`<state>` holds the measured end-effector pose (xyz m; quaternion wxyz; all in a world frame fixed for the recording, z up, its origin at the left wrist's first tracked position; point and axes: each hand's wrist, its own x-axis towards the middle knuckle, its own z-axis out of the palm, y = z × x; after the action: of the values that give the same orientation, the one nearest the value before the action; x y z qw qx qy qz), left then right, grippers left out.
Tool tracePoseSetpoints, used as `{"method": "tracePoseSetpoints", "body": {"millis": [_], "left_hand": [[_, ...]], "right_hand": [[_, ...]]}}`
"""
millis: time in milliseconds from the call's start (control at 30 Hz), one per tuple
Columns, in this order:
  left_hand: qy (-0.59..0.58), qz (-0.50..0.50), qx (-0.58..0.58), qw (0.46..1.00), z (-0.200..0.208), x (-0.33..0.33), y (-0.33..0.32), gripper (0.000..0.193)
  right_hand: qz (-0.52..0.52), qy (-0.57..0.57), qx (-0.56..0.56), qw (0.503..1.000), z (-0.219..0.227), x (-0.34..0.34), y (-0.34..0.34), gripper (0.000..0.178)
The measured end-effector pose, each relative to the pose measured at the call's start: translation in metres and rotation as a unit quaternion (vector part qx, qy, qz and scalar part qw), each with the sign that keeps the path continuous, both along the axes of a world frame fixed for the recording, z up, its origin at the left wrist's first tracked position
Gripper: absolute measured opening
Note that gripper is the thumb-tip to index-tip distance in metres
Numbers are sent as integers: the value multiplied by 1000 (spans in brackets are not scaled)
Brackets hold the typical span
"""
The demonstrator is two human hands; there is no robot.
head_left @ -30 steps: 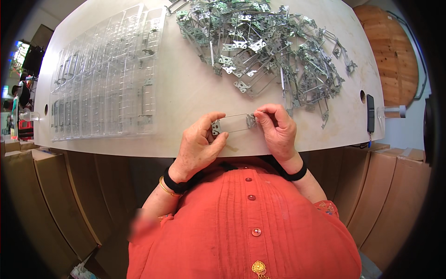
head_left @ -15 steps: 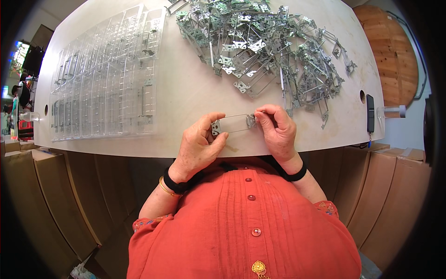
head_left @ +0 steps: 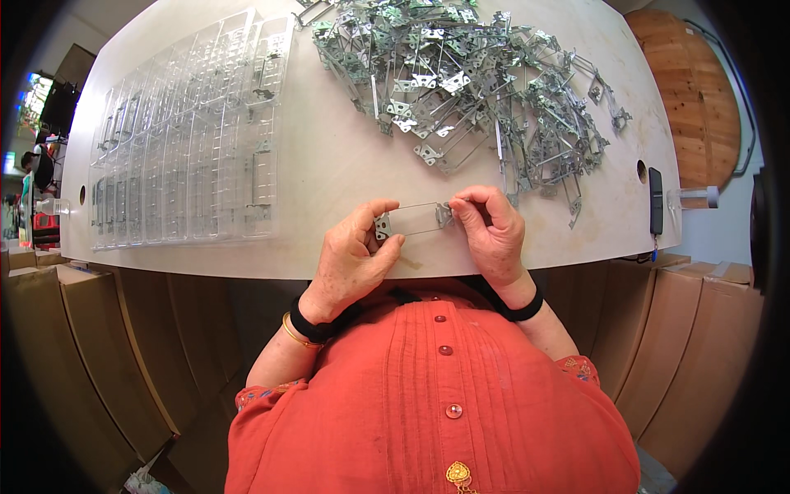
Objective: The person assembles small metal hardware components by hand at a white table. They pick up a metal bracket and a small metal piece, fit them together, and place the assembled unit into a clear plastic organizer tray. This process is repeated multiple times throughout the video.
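Note:
Between my hands, above the table's near edge, is a metal bracket (head_left: 382,228) with two thin parallel wires running to a smaller plate at its right end. My left hand (head_left: 355,251) grips the left plate, thumb below and index finger above. At the other end, the thumb and forefinger of my right hand (head_left: 492,233) pinch the smaller plate, partly hiding it. Beyond my hands lies a large heap of similar metal brackets (head_left: 453,82), tangled together.
Clear plastic trays (head_left: 185,156) with long compartments, some holding metal parts, lie on the left of the white table (head_left: 321,177). A black flat device (head_left: 656,202) rests at the right edge. Cardboard boxes (head_left: 683,321) stand below, and a round wooden board (head_left: 691,99) is beyond the right edge.

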<state>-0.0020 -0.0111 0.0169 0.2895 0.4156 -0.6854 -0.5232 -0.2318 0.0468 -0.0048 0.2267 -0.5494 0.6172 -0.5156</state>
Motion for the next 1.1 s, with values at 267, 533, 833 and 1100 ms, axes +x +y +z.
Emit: {"method": "tracePoseSetpoints", "body": {"millis": [267,533,833,1100], "left_hand": [[4,-1,7,1000,-1,0,1,43],[20,-3,-21,1000,-6,0,1,41],[9,1,-38,999,-10,1,2,42],[-15,-17,-22,999,-7,1,1,43]], "right_hand": [[-1,-6,3,1000,3,1,-1,11],[-12,27,27,999,3,-2,4,12],[0,49,-16,999,1,-1,1,6],[4,0,14,1000,-1,-3,4,8]]}}
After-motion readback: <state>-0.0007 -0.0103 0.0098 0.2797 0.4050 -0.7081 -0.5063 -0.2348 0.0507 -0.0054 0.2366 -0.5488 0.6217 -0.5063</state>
